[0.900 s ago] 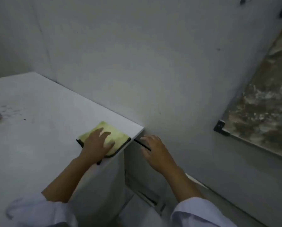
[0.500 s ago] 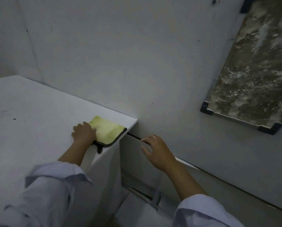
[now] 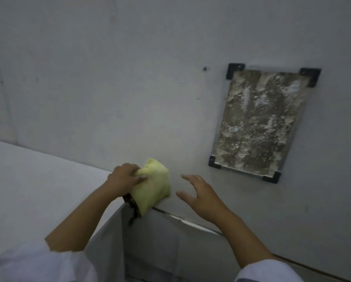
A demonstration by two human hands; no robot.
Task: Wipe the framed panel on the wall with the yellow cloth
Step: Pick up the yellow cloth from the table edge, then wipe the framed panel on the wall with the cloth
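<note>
The yellow cloth (image 3: 153, 185) with a dark edge hangs bunched above the right corner of the white table (image 3: 38, 184). My left hand (image 3: 125, 177) is shut on its upper left part. My right hand (image 3: 199, 197) hovers open just right of the cloth, fingers spread, holding nothing. The framed panel (image 3: 258, 123) hangs on the wall above and to the right of both hands. Its surface is blotched brown and white, with black brackets at its corners.
A grey wall (image 3: 109, 88) fills the background, with a small dark mark (image 3: 205, 68) left of the panel. Below my hands, a gap drops beside the table's side panel (image 3: 105, 247) to a lower ledge (image 3: 191, 222) along the wall.
My left hand has gripped the cloth and lifted it off the table corner. My right hand has risen from the ledge and opened toward the cloth. The view has swung right, showing the whole panel.
</note>
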